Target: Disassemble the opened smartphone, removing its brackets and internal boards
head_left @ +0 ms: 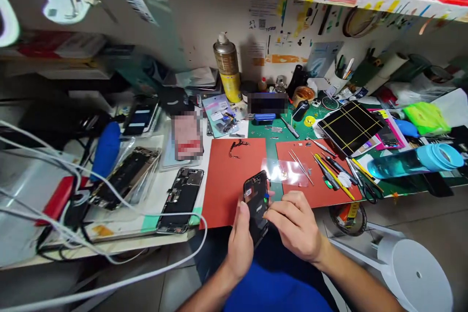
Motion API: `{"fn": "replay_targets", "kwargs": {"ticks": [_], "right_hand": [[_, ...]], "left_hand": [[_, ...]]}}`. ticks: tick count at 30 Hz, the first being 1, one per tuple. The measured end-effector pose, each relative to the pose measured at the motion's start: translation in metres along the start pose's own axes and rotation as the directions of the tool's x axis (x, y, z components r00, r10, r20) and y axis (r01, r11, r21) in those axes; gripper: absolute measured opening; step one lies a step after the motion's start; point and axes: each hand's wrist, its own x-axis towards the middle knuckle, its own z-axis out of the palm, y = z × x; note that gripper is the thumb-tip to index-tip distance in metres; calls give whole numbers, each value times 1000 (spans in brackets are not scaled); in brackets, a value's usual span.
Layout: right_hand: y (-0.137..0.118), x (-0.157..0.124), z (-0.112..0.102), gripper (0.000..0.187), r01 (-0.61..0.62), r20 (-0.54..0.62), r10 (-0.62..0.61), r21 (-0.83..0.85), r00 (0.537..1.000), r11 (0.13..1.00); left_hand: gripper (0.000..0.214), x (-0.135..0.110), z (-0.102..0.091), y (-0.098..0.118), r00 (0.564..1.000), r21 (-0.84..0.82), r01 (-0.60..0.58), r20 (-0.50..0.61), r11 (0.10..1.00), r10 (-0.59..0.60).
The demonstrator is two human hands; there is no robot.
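Note:
My left hand (240,236) grips a dark phone part (258,209), slim and rectangular, by its left side. It is tilted upright over the front edge of the red mat (228,170). My right hand (296,224) has its fingers pinched together against the part's right edge; whether something small sits between the fingertips is hidden. Small blue and green spots show near that edge. Behind the part, a thin dark flex cable (237,146) lies on the mat. An opened phone (181,200) with bare inner parts rests to the left.
White cables (146,212) loop across the left side. Tweezers (302,165), screwdrivers (334,175) and scissors (365,187) lie on the right mat. A blue bottle (413,158) lies at the right, a spray can (227,66) stands behind, and a white stool (413,273) is below right.

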Motion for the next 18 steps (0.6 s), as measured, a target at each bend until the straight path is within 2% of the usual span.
{"fn": "replay_targets", "kwargs": {"ticks": [3,5,10,14,18], "right_hand": [[-2,-2,-2,23,8,21,-8,-7,1000,1000],[-2,-3,-4,23,12,34,-12,-12,999,1000],[-5,-2,-9,23,23,47,-22,-16,999,1000],[-7,-3,-11,23,38,56,-37,-14,998,999],[-9,-3,-13,26,45,69,-43,-31,997,998]], "left_hand": [[72,0,2,2,994,-56,6,112,998,0],[72,1,0,0,991,-75,23,133,997,-13],[72,2,-2,-2,991,-95,45,127,994,-33],[75,2,-1,3,990,-59,15,142,998,-6],[75,2,-2,1,996,-22,7,86,1000,-5]]}}
